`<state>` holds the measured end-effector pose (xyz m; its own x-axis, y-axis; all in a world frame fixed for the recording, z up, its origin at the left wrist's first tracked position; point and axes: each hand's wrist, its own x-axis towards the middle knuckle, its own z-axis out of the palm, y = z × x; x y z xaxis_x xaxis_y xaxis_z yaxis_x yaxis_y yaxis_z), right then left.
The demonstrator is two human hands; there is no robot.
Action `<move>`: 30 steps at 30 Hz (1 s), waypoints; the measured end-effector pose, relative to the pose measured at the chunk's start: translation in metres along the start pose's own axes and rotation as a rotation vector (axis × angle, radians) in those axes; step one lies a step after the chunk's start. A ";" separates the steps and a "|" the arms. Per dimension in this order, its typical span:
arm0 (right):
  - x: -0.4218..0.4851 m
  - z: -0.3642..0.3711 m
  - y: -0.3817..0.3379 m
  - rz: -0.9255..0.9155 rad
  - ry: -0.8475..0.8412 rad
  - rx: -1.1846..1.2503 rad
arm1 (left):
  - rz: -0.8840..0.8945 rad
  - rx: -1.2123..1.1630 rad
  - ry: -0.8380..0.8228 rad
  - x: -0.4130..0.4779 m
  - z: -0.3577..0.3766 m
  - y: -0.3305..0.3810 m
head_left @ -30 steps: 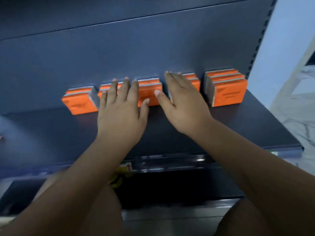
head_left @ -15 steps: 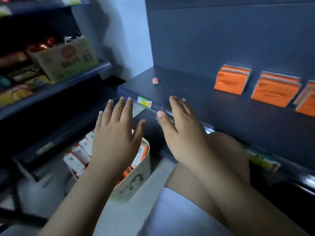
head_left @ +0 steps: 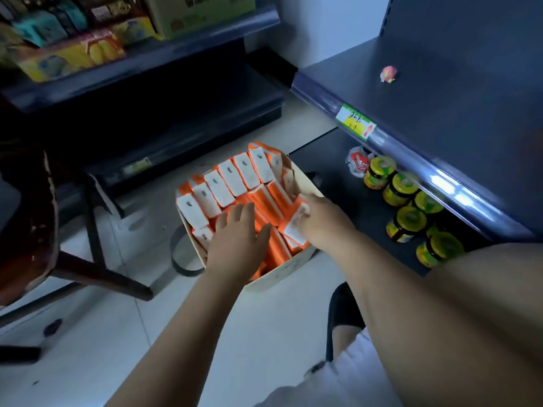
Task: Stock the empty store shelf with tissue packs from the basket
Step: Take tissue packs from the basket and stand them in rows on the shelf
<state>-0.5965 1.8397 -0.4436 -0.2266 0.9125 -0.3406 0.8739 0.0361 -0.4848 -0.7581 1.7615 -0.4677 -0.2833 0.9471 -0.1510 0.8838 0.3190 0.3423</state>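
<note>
Both hands were in the beige round basket (head_left: 279,276) at centre.
The left hand (head_left: 238,245) lay with released fingers over orange-white tissue packs (head_left: 223,183); the right hand (head_left: 324,220) grasped one pack (head_left: 293,232) with its fingers.

Yellow-lidded jars (head_left: 405,188), brown stool (head_left: 26,218), snack boxes (head_left: 70,54)

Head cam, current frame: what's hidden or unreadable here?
All head view.
- Grip of the right hand on the tissue pack: fingertips hidden behind the pack.
- Part of the basket under the left hand: covered by it.
- Writing on the price tag: too small and blurred.
- The pink object on the shelf: too small to identify.
- The shelf's far end: cut off by the right edge.
</note>
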 end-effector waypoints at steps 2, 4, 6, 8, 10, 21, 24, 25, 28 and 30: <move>0.016 0.009 0.002 0.028 -0.036 -0.024 | -0.066 -0.098 -0.060 0.012 0.013 -0.005; 0.034 0.016 0.004 0.044 -0.034 -0.042 | -0.133 -0.213 -0.084 0.028 0.024 -0.008; 0.050 0.022 0.006 0.049 -0.021 -0.063 | -0.168 -0.305 -0.082 0.046 0.034 -0.008; 0.062 0.025 0.008 0.065 -0.009 -0.085 | -0.187 -0.392 -0.071 0.061 0.039 -0.005; 0.068 0.028 0.009 0.082 -0.006 -0.122 | -0.202 -0.447 -0.013 0.075 0.043 -0.003; 0.075 0.003 0.026 0.240 -0.063 0.197 | 0.029 0.046 0.125 0.090 0.051 -0.010; 0.075 -0.020 0.030 0.279 0.017 0.452 | 0.141 0.167 0.158 0.083 0.054 -0.007; 0.075 -0.026 0.031 0.288 0.028 0.525 | 0.159 0.172 0.149 0.082 0.054 -0.005; 0.065 -0.040 0.032 0.291 0.014 0.697 | 0.142 0.109 0.148 0.083 0.051 0.000; 0.056 -0.046 0.035 0.290 0.009 0.786 | 0.153 0.171 0.142 0.087 0.046 0.001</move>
<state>-0.5591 1.9109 -0.4426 -0.0328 0.8453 -0.5333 0.3422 -0.4918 -0.8006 -0.7649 1.8427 -0.5232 -0.1802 0.9833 0.0266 0.9670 0.1722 0.1876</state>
